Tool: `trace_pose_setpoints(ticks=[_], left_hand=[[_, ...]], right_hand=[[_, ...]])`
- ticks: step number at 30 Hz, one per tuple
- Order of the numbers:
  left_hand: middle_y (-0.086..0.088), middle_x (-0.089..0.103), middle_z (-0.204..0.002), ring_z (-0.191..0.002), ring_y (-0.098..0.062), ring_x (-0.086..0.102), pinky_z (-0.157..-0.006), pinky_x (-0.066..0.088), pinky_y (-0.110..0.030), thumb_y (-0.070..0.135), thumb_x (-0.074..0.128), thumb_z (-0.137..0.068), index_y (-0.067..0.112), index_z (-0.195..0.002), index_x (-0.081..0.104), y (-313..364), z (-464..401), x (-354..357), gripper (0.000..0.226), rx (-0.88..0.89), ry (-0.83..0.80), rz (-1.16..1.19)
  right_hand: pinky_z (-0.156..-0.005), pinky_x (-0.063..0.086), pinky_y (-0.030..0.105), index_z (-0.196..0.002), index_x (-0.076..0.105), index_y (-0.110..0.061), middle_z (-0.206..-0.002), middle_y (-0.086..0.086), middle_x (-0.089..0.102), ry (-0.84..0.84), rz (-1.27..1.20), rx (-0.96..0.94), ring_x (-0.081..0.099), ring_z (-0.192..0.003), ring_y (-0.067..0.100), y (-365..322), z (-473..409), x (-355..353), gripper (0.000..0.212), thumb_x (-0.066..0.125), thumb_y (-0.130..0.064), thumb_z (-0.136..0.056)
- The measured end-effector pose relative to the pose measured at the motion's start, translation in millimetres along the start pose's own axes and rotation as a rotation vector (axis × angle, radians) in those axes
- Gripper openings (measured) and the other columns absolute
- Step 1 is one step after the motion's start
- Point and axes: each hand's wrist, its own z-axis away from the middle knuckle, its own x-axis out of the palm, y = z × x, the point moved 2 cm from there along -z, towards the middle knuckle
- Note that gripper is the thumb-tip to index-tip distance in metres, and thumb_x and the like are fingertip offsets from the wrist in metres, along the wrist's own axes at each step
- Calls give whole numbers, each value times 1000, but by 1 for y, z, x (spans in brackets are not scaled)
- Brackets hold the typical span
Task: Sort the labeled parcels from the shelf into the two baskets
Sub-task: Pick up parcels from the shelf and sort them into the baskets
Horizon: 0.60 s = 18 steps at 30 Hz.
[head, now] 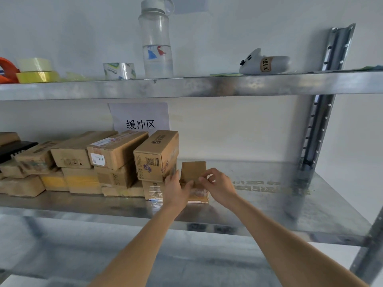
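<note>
Several brown cardboard parcels point(116, 150) lie stacked in two layers on the left half of the middle metal shelf point(269, 195). At the right end of the stack sits a small brown parcel point(193, 170), standing a little apart from the taller box point(156, 154) beside it. My left hand point(176, 190) grips the small parcel's left side, thumb across its front. My right hand point(217, 184) holds its right side with curled fingers. Both forearms reach in from the bottom of the view. No baskets are in sight.
A paper sign point(141, 118) hangs on the wall behind the stack. The upper shelf point(207, 85) carries tape rolls point(37, 71), a clear water bottle point(156, 40) and a grey plush toy point(263, 62). A metal upright point(319, 121) stands at the right.
</note>
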Motion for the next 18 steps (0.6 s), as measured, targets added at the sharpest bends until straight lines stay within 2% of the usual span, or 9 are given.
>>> trace_pose_setpoints(ticks=[3, 5, 7, 10, 13, 16, 18], left_hand=[[-9, 52, -133, -123, -27, 53, -108, 46, -40, 35, 63, -96, 17, -138, 54, -1, 1, 4, 46, -13, -15, 13], [-8, 53, -129, -116, -25, 57, -105, 49, -40, 35, 65, -95, 18, -137, 57, -5, 1, 7, 46, -23, -30, 44], [-4, 54, -132, -118, -23, 56, -104, 49, -43, 37, 67, -93, 23, -138, 56, -7, 2, 7, 49, -38, -32, 134], [8, 53, -133, -124, -18, 51, -103, 48, -42, 42, 65, -94, 31, -133, 54, -6, 6, 6, 42, -93, -44, 310], [-2, 61, -130, -116, -20, 60, -89, 50, -31, 37, 65, -95, 34, -121, 51, -1, 13, 7, 30, -138, -49, 470], [4, 61, -125, -109, -14, 60, -91, 47, -29, 30, 68, -94, 31, -127, 50, 9, 19, 5, 37, -135, -64, 564], [10, 60, -118, -99, -6, 59, -91, 47, -29, 28, 69, -94, 31, -131, 49, 20, 23, 2, 43, -110, -103, 610]], right_hand=[[-72, 54, 31, -127, 61, -28, -106, 1, 66, -1, -37, 41, 65, -89, 17, 5, 3, -2, 35, 69, -37, -94], [-79, 55, 32, -140, 55, -28, -118, 0, 64, -8, -60, 64, 64, -97, 16, 8, 4, -3, 48, 69, -34, -94], [-86, 51, 30, -149, 49, -29, -133, -1, 61, -11, -96, 92, 61, -110, 18, 8, 6, -5, 56, 67, -30, -96], [-90, 52, 28, -150, 49, -28, -138, 4, 63, -28, -163, 100, 63, -117, 20, 7, 9, -12, 58, 68, -21, -95], [-83, 51, 24, -147, 53, -28, -136, 3, 63, -25, -143, 69, 63, -112, 16, 7, 14, -18, 57, 69, -18, -93], [-82, 51, 23, -146, 54, -28, -136, -2, 61, -4, -124, 30, 64, -112, 17, 6, 20, -28, 55, 67, -15, -93], [-87, 56, 28, -144, 55, -29, -135, -3, 60, 4, -98, 1, 66, -108, 18, 3, 24, -36, 53, 67, -17, -94]])
